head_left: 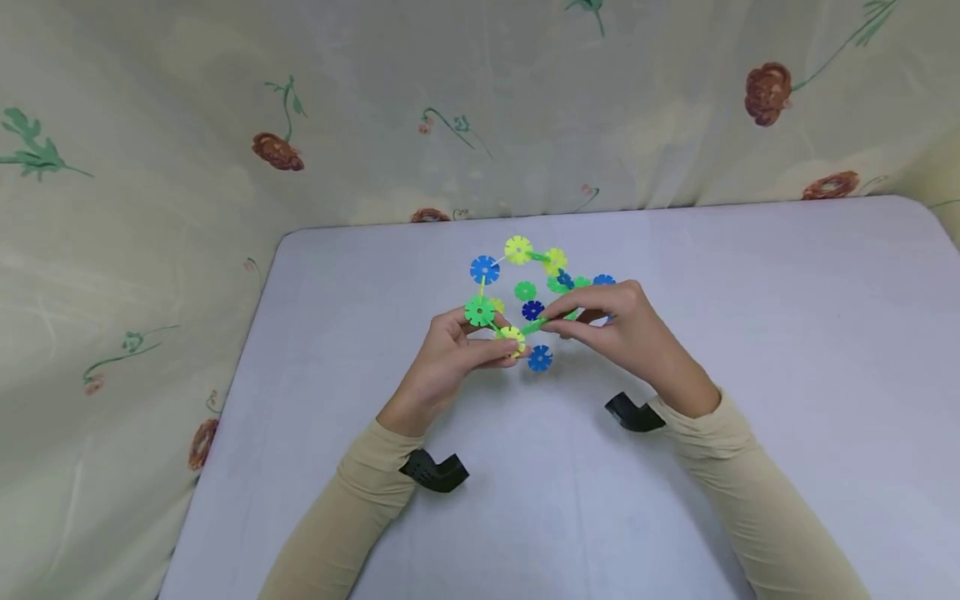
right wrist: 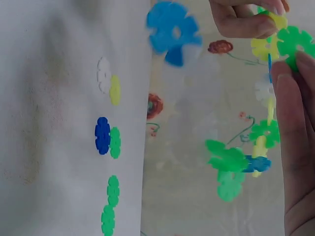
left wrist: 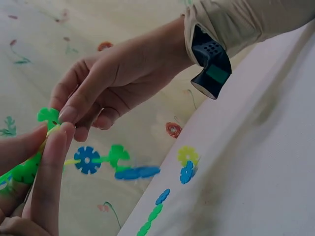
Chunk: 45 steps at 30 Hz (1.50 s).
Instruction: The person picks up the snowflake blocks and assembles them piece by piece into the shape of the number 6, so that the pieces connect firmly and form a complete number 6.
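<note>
In the head view, a linked chain of notched plastic discs (head_left: 484, 269), blue, yellow and green, is held near the middle of the frame, above a pale surface (head_left: 300, 333). A yellow disc (head_left: 513, 337) of it is pinched between the thumb and fingers of the left hand (head_left: 446, 358), left of centre. A green disc (head_left: 534, 326) is pinched by the right hand (head_left: 628, 325), right of centre, with thumb and fingertips brought together on it. A loose blue disc (head_left: 540, 358) is seen just below the hands. A black curved device (head_left: 435, 472) is worn at the left cuff, and another (head_left: 635, 412) at the right.

In the left wrist view, the left hand is shown at the lower left and the right hand at the upper middle; their fingertips are closed on the chain at the left edge. Loose discs are seen on the surface at the lower middle.

In the right wrist view, the two hands are met at the upper right, where the discs are gripped. The chain is hung below them, and a dark blue disc (right wrist: 102, 135) is seen on the surface at the left.
</note>
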Each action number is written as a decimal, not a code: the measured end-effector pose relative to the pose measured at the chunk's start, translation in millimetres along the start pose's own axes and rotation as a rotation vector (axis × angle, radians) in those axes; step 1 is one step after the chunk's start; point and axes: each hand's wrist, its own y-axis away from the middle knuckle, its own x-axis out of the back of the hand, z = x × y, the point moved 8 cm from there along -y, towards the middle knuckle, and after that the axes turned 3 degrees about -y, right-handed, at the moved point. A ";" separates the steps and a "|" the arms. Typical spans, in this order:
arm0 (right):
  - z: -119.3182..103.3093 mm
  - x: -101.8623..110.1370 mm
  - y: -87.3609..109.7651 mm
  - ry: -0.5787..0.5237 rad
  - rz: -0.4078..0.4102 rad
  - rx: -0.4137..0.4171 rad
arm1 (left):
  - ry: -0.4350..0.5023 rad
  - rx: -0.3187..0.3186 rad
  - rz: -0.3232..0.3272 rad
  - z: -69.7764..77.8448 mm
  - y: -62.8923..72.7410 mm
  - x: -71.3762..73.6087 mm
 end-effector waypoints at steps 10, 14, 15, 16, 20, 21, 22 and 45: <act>5.8 -8.7 3.2 -0.138 -0.147 -0.071 | -0.036 0.035 -0.120 -1.8 1.6 -10.0; 5.8 -11.2 3.8 -0.166 -0.194 -0.087 | -0.045 0.043 -0.133 -1.9 2.5 -11.2; 5.4 -11.8 3.9 -0.166 -0.202 -0.088 | -0.045 0.047 -0.133 -2.2 2.6 -11.2; 5.1 -12.4 3.9 -0.163 -0.208 -0.087 | -0.046 0.050 -0.133 -2.6 2.7 -11.0; 0.4 -16.6 3.6 -0.141 -0.226 -0.032 | -0.067 0.069 -0.130 -3.9 3.1 -10.1; -0.9 -17.6 3.3 -0.132 -0.226 -0.016 | -0.069 0.071 -0.126 -4.0 3.2 -9.6; -2.3 -18.3 2.9 -0.123 -0.221 0.003 | -0.072 0.071 -0.121 -3.8 3.3 -9.1; -10.2 -19.3 0.6 0.016 -0.116 0.044 | -0.094 -0.027 -0.050 5.0 3.3 -7.2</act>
